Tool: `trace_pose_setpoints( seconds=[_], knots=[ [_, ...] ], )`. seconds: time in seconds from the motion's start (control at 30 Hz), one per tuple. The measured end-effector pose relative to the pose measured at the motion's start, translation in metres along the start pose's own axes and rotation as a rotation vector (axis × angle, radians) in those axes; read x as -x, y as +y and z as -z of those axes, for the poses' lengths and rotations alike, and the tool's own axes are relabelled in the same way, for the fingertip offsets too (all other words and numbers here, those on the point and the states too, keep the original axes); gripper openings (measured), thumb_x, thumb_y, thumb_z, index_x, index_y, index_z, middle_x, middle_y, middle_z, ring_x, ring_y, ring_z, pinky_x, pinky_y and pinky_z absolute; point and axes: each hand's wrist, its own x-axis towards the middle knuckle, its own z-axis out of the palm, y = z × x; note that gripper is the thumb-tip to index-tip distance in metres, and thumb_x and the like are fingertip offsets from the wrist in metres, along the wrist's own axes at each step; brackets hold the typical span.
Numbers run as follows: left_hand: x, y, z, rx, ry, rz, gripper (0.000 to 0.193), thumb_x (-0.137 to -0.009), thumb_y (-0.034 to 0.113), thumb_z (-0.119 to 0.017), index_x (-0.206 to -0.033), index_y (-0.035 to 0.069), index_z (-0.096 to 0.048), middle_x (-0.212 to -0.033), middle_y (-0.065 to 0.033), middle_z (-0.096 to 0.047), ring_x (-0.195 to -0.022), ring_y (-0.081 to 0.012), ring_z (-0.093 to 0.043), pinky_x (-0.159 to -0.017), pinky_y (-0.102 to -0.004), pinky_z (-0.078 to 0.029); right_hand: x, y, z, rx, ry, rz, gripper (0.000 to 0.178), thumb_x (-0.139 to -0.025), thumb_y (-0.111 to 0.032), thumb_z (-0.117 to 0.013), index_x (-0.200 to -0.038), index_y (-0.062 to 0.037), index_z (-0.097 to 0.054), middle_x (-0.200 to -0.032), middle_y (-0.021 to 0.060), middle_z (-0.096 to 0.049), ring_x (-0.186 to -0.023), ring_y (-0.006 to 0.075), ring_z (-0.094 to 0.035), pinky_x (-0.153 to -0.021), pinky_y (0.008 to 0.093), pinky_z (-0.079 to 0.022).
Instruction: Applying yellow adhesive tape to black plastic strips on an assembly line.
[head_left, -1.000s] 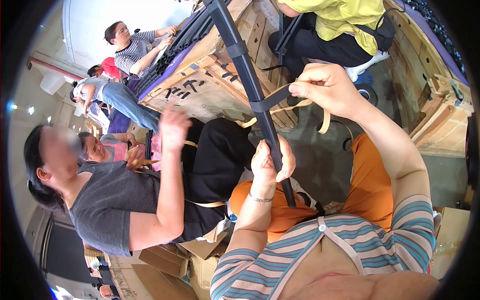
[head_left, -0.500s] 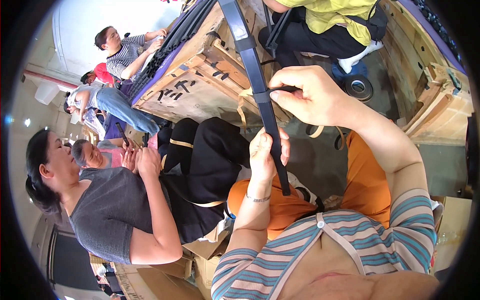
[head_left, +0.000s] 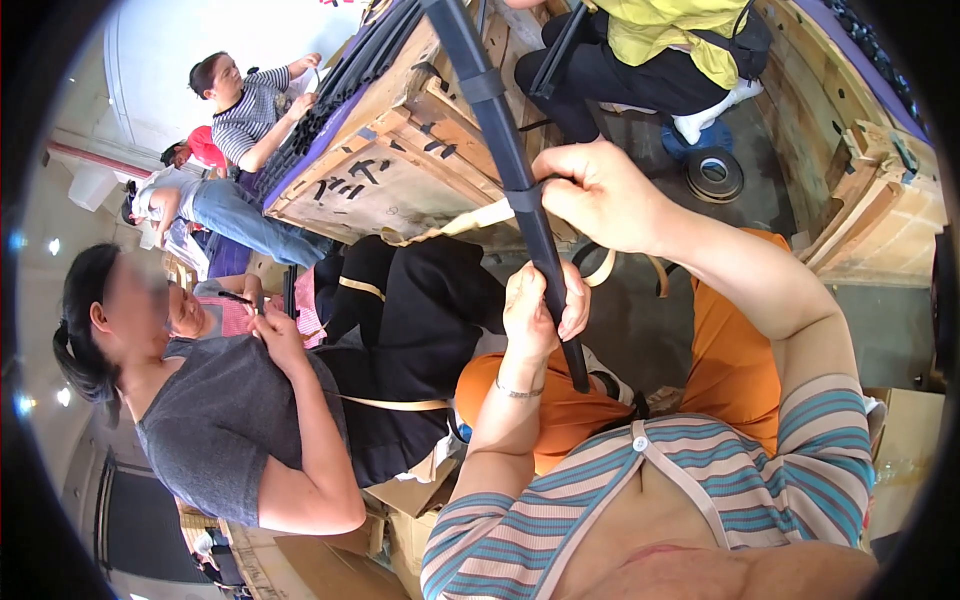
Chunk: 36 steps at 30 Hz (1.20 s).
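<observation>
Though the large pale-wood crate (head_left: 410,197) sits behind much as before, work's moved on a bit: the long, straight black bar, prob. plastic (head_left: 502,140), slants in front of it, lower end over the orange cloth trousers (head_left: 735,350). R hand (head_left: 605,195), drawn out to bar's R ½ s ago w/ dark tape, is now curled up against bar; can't tell if it's gripping the tape. L hand (head_left: 525,312) grasps bar nr lower end, same as then. Narrow tan ribbon (head_left: 475,219), hanging down earlier, now stretches out L. Flat dark-grey tape band (head_left: 524,199) looks wrapped, so prob. near closed.
</observation>
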Motion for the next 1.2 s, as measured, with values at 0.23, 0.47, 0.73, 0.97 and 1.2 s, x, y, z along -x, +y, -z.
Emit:
trace_pose_setpoints(
  seconds=[0.23, 0.47, 0.73, 0.97, 1.2],
  knots=[
    [-0.002, 0.006, -0.004, 0.309, -0.187, 0.073, 0.049, -0.093, 0.042, -0.037, -0.077, -0.003, -0.048, -0.042, -0.0070, -0.039, -0.032, -0.0128, -0.033, -0.028, -0.0231, -0.026, -0.011, 0.000, 0.005, -0.807, -0.158, -0.377, 0.017, -0.091, -0.018, -0.051, -0.097, -0.0032, -0.056, -0.062, -0.0072, -0.036, -0.052, 0.0013, -0.028, -0.044, 0.0153, -0.024],
    [0.001, 0.001, -0.002, 0.385, -0.133, 0.124, 0.047, -0.094, 0.038, -0.034, -0.074, -0.003, -0.045, -0.041, -0.0065, -0.038, -0.029, -0.0126, -0.030, -0.026, -0.0228, -0.026, -0.008, -0.004, 0.000, -0.473, -0.172, -0.085, 0.027, -0.085, -0.026, -0.062, -0.095, -0.0016, -0.058, -0.068, -0.0046, -0.048, -0.050, -0.0003, -0.034, -0.042, 0.0159, -0.026],
    [-0.002, 0.001, 0.001, 0.558, -0.304, 0.158, 0.044, -0.093, 0.038, -0.040, -0.077, -0.002, -0.046, -0.040, -0.0068, -0.039, -0.029, -0.0134, -0.033, -0.027, -0.0228, -0.026, -0.014, 0.010, 0.005, -0.827, -0.334, -0.227, 0.027, -0.090, -0.022, -0.056, -0.106, -0.0003, -0.056, -0.063, -0.0063, -0.042, -0.049, 0.0005, -0.031, -0.042, 0.0156, -0.025],
    [-0.004, 0.001, -0.001, 0.262, -0.026, 0.104, 0.050, -0.092, 0.048, -0.035, -0.088, 0.000, -0.048, -0.049, -0.0071, -0.041, -0.034, -0.0132, -0.035, -0.031, -0.0235, -0.029, -0.013, 0.010, 0.000, -0.731, -0.191, -0.257, 0.027, -0.087, -0.018, -0.059, -0.107, 0.0002, -0.058, -0.066, -0.0072, -0.045, -0.048, -0.0009, -0.031, -0.042, 0.0148, -0.025],
    [-0.001, -0.021, 0.013, -0.106, 0.062, 0.186, 0.031, -0.087, 0.030, -0.057, -0.095, 0.001, -0.050, -0.060, -0.0052, -0.047, -0.043, -0.0121, -0.041, -0.040, -0.0231, -0.032, -0.024, 0.019, 0.047, -0.598, 0.001, -0.206, 0.019, -0.089, -0.020, -0.056, -0.098, -0.0036, -0.057, -0.061, -0.0096, -0.038, -0.046, -0.0010, -0.028, -0.041, 0.0152, -0.020]
  ],
)
